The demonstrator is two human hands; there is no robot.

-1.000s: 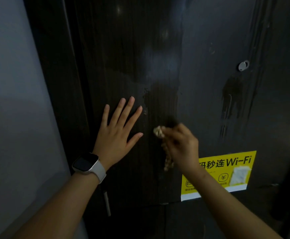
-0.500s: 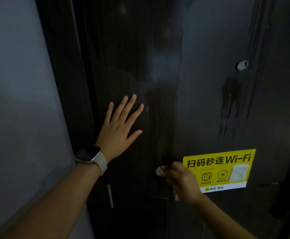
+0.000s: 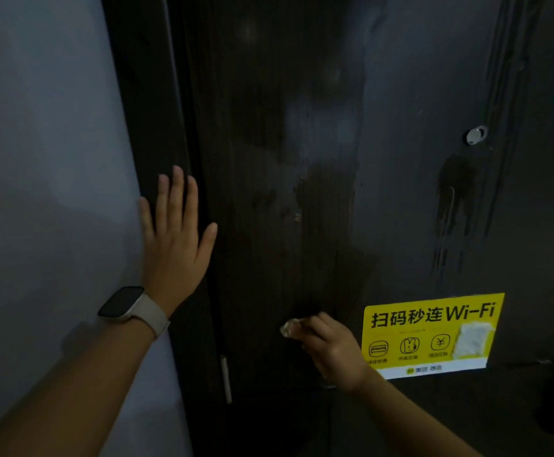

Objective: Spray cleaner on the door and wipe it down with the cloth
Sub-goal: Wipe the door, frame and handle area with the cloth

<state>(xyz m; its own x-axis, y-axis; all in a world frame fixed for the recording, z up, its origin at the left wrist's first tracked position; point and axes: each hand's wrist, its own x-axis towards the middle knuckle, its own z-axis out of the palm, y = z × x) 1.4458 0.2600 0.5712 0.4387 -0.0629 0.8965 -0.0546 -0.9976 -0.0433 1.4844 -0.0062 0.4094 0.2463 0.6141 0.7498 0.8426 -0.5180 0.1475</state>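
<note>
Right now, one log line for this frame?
phase: wiping | left hand: flat on door frame | right hand: grips cloth on door | sticker: beside right hand

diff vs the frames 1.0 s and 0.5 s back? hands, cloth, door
The right hand, gripping the cloth, wiped down the door from mid-panel to level with the yellow Wi-Fi sticker, and has held about there for the last half second. The left hand, flat and open, shifted left from the door panel to the door's left edge by the frame. No grip changed; the sticker and the drip streaks are unchanged.
</note>
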